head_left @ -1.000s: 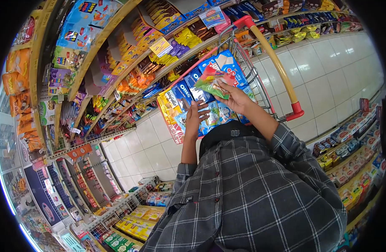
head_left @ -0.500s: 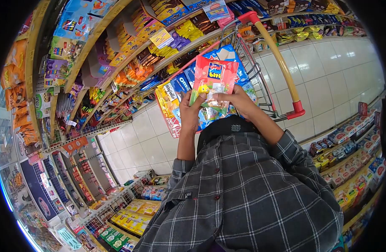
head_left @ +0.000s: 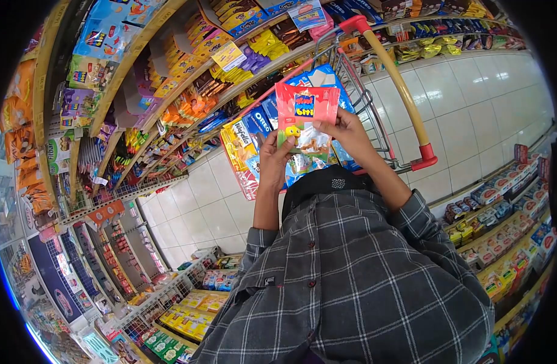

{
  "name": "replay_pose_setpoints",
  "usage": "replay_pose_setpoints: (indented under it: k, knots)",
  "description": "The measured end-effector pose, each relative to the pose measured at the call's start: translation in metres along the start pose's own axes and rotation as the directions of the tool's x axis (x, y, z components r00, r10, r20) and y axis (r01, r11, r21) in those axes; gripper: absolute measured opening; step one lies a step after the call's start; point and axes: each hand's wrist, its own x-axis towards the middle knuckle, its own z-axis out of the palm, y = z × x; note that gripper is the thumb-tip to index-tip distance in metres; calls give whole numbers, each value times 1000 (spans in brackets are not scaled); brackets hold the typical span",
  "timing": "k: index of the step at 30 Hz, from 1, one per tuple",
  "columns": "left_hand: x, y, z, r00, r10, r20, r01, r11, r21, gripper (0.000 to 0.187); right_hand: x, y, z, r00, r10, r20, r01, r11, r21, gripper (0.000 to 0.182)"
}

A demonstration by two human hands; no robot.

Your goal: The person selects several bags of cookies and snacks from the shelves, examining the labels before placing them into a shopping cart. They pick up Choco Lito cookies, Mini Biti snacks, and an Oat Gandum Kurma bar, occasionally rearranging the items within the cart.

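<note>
A red snack packet [head_left: 307, 115] marked "biti", with a yellow cartoon figure on its front, is held up over the shopping cart. My left hand [head_left: 275, 159] grips its lower left edge, thumb on the front. On the right edge, my right hand [head_left: 346, 133] pinches it with the thumb across the front. Beneath the packet, the cart holds a yellow Wafello pack [head_left: 236, 142], a blue Oreo pack [head_left: 259, 124] and other bright packs, partly covered by my hands and the packet.
The cart's yellow handle [head_left: 399, 79] with red ends curves to the right. Shelves of snacks [head_left: 181, 115] run along the left and top. Low shelves with boxed goods [head_left: 493, 236] stand at the right, and more yellow packs [head_left: 187, 321] sit at lower left. Pale tiles [head_left: 454, 109] cover the floor.
My right hand has shifted up along the packet's right edge. The packet has turned slightly and its front is less creased and more visible. My left hand keeps its grip.
</note>
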Motion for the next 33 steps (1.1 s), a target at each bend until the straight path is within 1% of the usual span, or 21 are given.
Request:
replay_pose_setpoints:
  k: [3,5,6,7,8,9,10,12,13,14,16,18,19,20,21,22,23,25,28,31,33]
  knots:
    - [6,-11,-13,997,-45,-66,46,999,19,31,1,6,-7,970,242,28,-240,969,-56,32]
    - [12,-24,-22,988,-67,-136,62,997,-34,34,5,18,-11,925,376,-45,-369,922,118,31]
    - [12,-26,-24,981,-72,-181,71,997,-14,35,10,27,-14,894,443,-72,-421,883,206,31]
    - [12,-27,-25,972,-76,-224,80,997,7,36,18,44,-24,885,462,-61,-421,849,320,30]
    - [11,-28,-27,960,-79,-267,89,996,28,37,29,60,-33,881,465,-82,-407,835,370,30]
    - [11,-32,-32,958,-77,-278,107,990,92,40,40,75,-41,876,471,-103,-391,820,418,30]
    - [9,-35,-36,960,-98,-263,123,989,80,39,51,86,-46,870,478,-123,-375,802,465,30]
    - [2,-41,-45,962,-140,-236,156,987,50,37,76,100,-54,885,427,-185,-308,836,455,26]
    - [-1,-49,-53,967,-159,-197,188,972,140,44,88,105,-56,905,376,-198,-256,854,453,26]
    - [-4,-57,-59,966,-180,-184,210,964,165,44,94,111,-57,922,325,-209,-205,869,450,25]
    - [-15,-69,-70,962,-221,-161,253,943,215,44,93,109,-54,877,405,-260,-315,892,325,28]
    - [-28,-74,-75,943,-252,-219,304,919,252,42,91,102,-50,824,463,-325,-417,885,206,32]
    - [-35,-73,-76,938,-249,-242,309,916,254,42,82,94,-38,764,440,-472,-446,889,107,36]
    - [-42,-74,-76,931,-252,-265,319,914,252,43,84,102,-41,872,257,-417,-318,944,-83,37]
    - [-47,-77,-79,927,-246,-282,313,924,222,44,85,104,-42,943,78,-322,-168,951,-261,38]
    - [-53,-81,-83,922,-243,-301,307,933,189,45,83,107,-44,978,-88,-191,0,909,-416,38]
    - [-56,-85,-86,917,-237,-320,311,928,203,45,87,108,-49,946,-291,-144,109,701,-705,38]
    - [-61,-91,-89,917,-227,-329,303,931,201,43,108,93,-46,920,-393,-4,202,481,-853,47]
    - [-63,-93,-88,915,-204,-347,306,913,270,41,139,110,-50,889,-443,116,149,41,-988,58]
    - [-66,-98,-90,927,-171,-334,287,895,341,41,139,118,-54,934,-332,135,107,-101,-989,65]
    - [-70,-102,-93,930,-158,-330,276,896,349,41,139,112,-58,952,-262,159,156,-31,-987,63]
